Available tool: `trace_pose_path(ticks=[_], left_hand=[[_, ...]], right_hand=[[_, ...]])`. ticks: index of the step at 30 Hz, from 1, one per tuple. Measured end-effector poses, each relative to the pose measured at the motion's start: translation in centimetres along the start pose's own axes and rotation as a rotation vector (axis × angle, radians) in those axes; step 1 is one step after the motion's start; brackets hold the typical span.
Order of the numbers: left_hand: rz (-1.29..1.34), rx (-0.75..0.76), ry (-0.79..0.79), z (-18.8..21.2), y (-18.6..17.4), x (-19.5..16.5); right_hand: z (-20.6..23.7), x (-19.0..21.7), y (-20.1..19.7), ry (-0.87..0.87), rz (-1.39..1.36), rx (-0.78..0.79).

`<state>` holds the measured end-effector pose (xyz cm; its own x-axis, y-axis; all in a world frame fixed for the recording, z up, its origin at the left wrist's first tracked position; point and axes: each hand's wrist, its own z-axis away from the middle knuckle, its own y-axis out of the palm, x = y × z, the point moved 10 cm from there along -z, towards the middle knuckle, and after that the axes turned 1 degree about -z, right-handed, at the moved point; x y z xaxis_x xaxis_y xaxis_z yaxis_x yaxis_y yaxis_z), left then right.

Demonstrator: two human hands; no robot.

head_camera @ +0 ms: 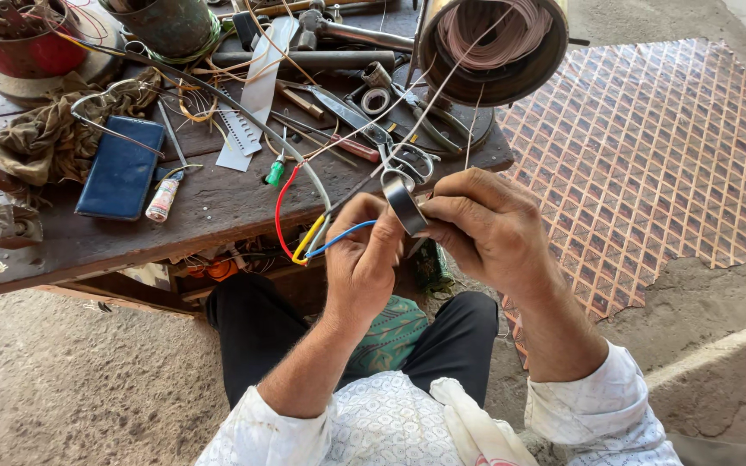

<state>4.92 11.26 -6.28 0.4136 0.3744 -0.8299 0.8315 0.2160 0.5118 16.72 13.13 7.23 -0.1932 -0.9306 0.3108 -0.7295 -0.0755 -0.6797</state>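
- My right hand (485,226) pinched the tape roll (404,204) by its rim (light, stiff, I judged).
- My left hand (363,255) gripped the limp, springy wires (308,237) near their ends.

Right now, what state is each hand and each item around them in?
left hand: closed on the coloured wires
right hand: gripping the tape roll, held on edge
coloured wires: red, yellow and blue, looped off the table edge
scissors: lying flat, unheld
blue wallet: closed, flat on the wooden table
wire coil in round drum: wound, strands trailing out
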Motion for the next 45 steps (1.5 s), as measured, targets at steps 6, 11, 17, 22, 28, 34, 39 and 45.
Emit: trace_pose_path(ticks=[6,11,17,22,28,34,39,45], left_hand=[[0.041,0.105,0.117,-0.4,0.8,-2.9],[0.091,0.241,0.019,-1.0,1.0,-3.0],[-0.283,0.268,0.081,-1.0,0.4,-3.7],[-0.548,0.320,0.342,-0.2,1.3,-5.5],[-0.473,0.292,0.365,1.0,1.4,-4.4],[0.453,0.079,-0.230,2.5,0.6,3.3],[0.258,0.000,-0.226,1.4,-0.3,4.0],[-0.205,-0.017,0.100,0.9,0.7,-1.9]], right_hand=[[-0.5,-0.5,1.2,0.114,0.197,0.092],[-0.6,-1.2,1.0,0.149,0.005,0.122],[-0.2,-1.3,0.5,0.071,-0.214,0.094],[0.2,-1.2,0.9,0.058,-0.161,0.070],[0.5,-1.3,1.3,0.043,-0.134,0.015],[0.4,-1.0,1.3,-0.034,-0.133,-0.012],[0.0,-0.6,0.6,-0.026,-0.053,0.045],[0.1,-0.2,1.0,0.045,0.183,0.023]])
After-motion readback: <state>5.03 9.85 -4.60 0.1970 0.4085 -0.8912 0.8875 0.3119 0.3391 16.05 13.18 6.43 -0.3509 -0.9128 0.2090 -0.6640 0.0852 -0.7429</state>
